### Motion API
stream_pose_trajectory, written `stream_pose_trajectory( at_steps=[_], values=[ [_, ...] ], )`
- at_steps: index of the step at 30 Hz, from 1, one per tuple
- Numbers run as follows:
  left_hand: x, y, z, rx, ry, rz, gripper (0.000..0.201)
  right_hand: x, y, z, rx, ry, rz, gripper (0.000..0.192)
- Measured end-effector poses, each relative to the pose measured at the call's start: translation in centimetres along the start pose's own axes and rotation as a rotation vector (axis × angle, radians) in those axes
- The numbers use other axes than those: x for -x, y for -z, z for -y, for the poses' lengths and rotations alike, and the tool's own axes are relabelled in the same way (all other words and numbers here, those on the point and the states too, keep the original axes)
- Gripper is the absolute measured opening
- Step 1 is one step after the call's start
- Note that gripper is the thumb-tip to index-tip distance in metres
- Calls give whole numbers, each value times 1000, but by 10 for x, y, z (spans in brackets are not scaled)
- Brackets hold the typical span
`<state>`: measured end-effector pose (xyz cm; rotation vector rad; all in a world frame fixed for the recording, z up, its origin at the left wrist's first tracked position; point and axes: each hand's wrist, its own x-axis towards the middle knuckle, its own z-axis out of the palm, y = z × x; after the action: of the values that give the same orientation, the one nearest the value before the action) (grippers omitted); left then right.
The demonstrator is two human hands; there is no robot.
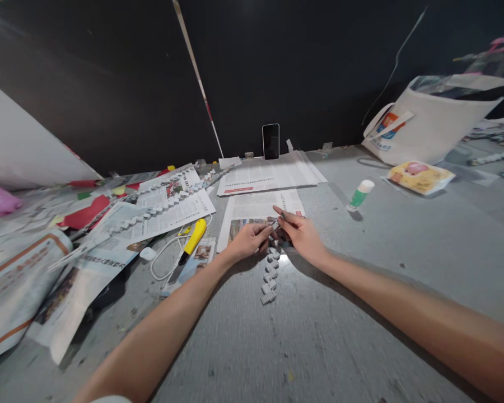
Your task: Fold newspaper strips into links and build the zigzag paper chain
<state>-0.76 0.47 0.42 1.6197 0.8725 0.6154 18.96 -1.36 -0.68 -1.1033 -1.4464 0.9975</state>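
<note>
A zigzag chain of folded newspaper strips (270, 275) trails over the grey table toward me, its far end between my hands. With thumb and forefinger, my left hand (248, 240) pinches that end. My right hand (301, 234) is closed on the same end from the other side, its index finger partly raised. A small pale folded piece (275, 225) shows between the fingertips; its finer folds are hidden. Just beyond the hands lies a printed newspaper sheet (256, 206).
A phone (271, 141) leans on the dark wall behind stacked newspapers (269, 174). At left lie a yellow utility knife (193, 240), a white cord and longer paper chains (151, 211). Rightward stand a glue stick (360, 195), a yellow packet (420, 177) and a white bag (437, 120).
</note>
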Motion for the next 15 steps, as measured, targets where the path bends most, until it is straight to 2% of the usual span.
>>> stream_pose_trajectory(
  at_steps=[7,11,15],
  values=[
    [0,2,-2,141,34,-1,56,2,1,-4,110,195,58,46],
    [0,3,-4,57,12,21,56,1,0,-7,233,237,58,51],
    [0,2,-4,5,-18,30,52,1,0,-6,295,231,35,46]
  ],
)
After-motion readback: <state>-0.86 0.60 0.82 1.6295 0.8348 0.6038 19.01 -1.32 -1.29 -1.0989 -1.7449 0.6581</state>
